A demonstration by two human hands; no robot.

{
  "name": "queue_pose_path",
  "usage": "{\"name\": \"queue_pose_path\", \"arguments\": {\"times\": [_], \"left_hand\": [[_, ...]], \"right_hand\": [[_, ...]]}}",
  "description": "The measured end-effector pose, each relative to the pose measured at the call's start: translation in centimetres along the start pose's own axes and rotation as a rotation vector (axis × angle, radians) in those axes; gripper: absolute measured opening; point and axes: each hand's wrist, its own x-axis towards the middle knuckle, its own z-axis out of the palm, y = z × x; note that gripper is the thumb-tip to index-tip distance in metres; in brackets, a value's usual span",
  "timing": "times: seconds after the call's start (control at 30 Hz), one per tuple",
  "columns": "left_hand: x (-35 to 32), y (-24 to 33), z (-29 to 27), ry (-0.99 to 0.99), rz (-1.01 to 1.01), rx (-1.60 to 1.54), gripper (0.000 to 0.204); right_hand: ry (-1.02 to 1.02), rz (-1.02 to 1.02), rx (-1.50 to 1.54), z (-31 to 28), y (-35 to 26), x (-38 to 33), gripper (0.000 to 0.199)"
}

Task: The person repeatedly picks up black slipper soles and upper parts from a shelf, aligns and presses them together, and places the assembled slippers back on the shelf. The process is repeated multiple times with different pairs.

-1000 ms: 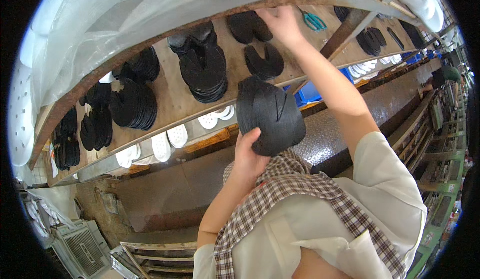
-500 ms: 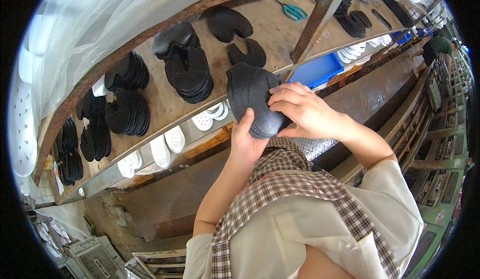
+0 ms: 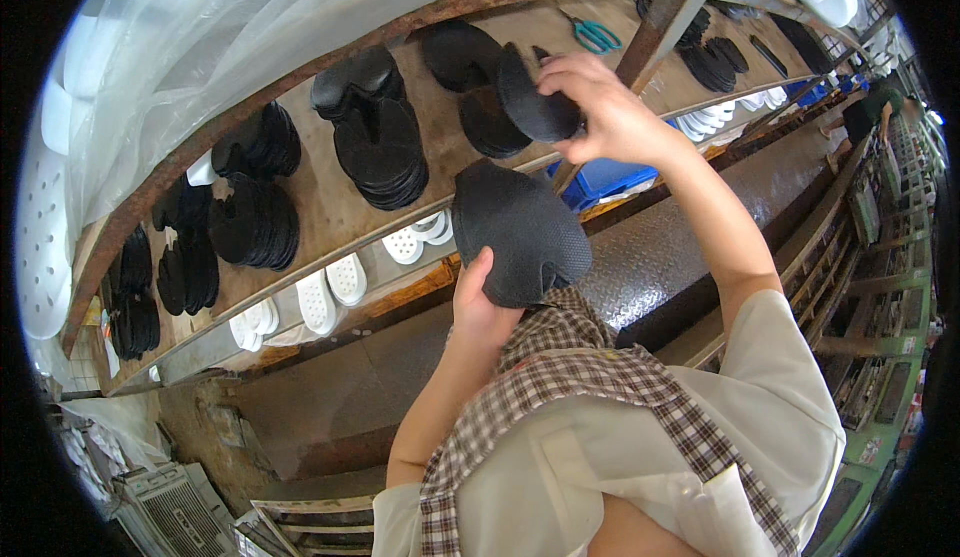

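Note:
My left hand (image 3: 480, 302) grips a bundle of black, mesh-textured shoe-upper pieces (image 3: 520, 222) in front of the shelf, thumb on top and fingers beneath. My right hand (image 3: 605, 102) is raised over the shelf edge, its fingers closed on a single curved black shoe-upper piece (image 3: 535, 102) with a notch. This piece is tilted above a small pile of similar black pieces (image 3: 485, 129) and partly covers it; whether they touch, I cannot tell. Behind that pile lies another rounded black piece (image 3: 460, 52).
Stacks of black cut pieces (image 3: 378, 162) stand along the wooden shelf (image 3: 320, 202). Teal-handled scissors (image 3: 595, 35) lie beside a rusty metal post (image 3: 655, 42). White clogs (image 3: 330, 292) and a blue tray (image 3: 605, 179) are below. A person (image 3: 880, 107) is at the far right.
My right hand has left the bundle and moved up and away to the shelf, carrying one black piece. The left hand still holds the bundle, now slightly lower.

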Motion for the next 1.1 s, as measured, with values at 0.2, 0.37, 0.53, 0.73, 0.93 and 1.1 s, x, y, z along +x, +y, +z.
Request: {"name": "queue_pose_path", "arguments": {"times": [0.2,0.37,0.53,0.73,0.93,1.1], "left_hand": [[-0.8,0.6,-0.2,-0.021,0.048,0.019,0.051],[-0.6,1.0,0.3,-0.046,0.041,0.070,0.052],[0.3,0.4,1.5,-0.056,0.101,0.146,0.054],[1.5,-0.5,2.1,-0.113,0.124,0.059,0.052],[1.8,-0.4,2.0,-0.132,0.171,0.052,0.052],[1.4,-0.2,1.7,-0.096,0.190,-0.008,0.043]], "right_hand": [[-0.509,0.084,0.107,6.9,3.8,0.5,0.077],[-0.036,0.106,0.130,3.6,1.6,-0.7,0.071],[-0.283,0.838,1.128,1.7,-5.8,-4.1,0.038],[0.368,0.881,1.268,4.2,-10.4,-6.2,0.031],[0.622,0.826,1.554,3.5,-10.7,-6.5,0.028],[0.847,0.866,1.494,1.2,-7.2,-5.0,0.027]]}}
